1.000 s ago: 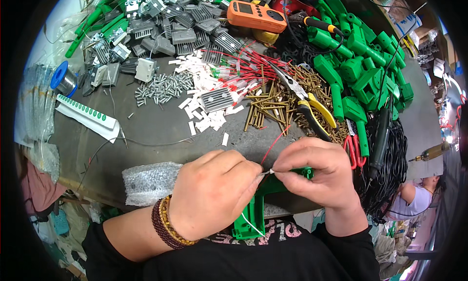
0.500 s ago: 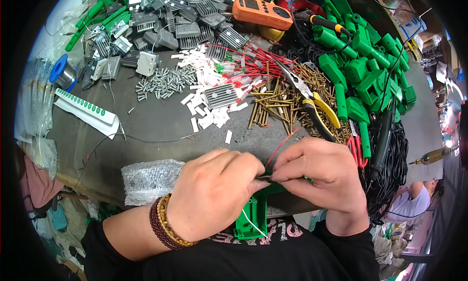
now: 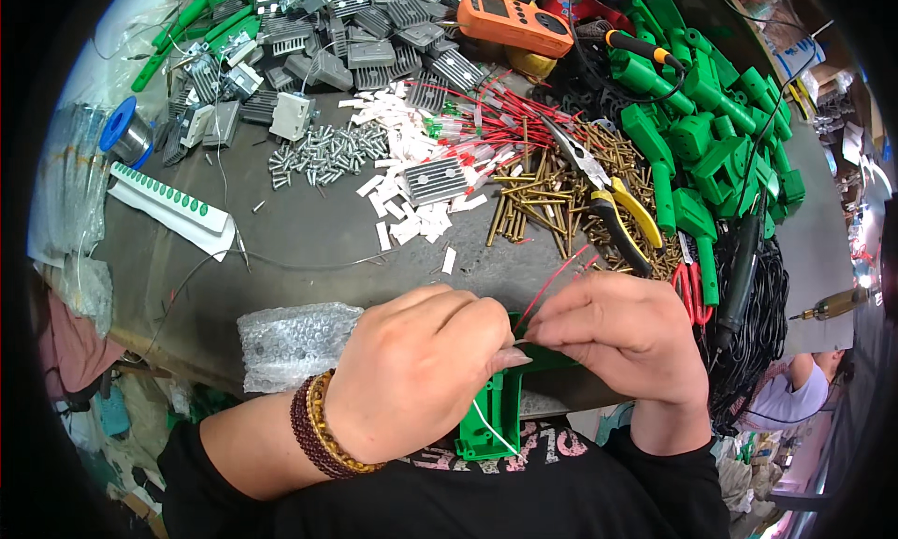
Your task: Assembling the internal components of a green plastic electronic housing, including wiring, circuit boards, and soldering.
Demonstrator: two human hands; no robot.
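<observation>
Your left hand (image 3: 416,371) and right hand (image 3: 622,338) meet at the near edge of the surface (image 3: 309,230), just above your lap, likely so the fine work sits close under your eyes. Both are pinched nearly shut, fingertips touching at the same spot: between them they hold a thin red wire (image 3: 552,291) that arcs up and away toward the brass screws (image 3: 538,198). Under your hands a green plastic housing (image 3: 491,417) hangs over the surface's edge against your shirt, a white wire (image 3: 491,427) trailing across it; whether either hand also braces the housing is hidden. A wad of bubble wrap (image 3: 295,343) lies just left of your left hand. The yellow-handled pliers (image 3: 613,207) rest untouched among the screws, within reach of your right hand.
</observation>
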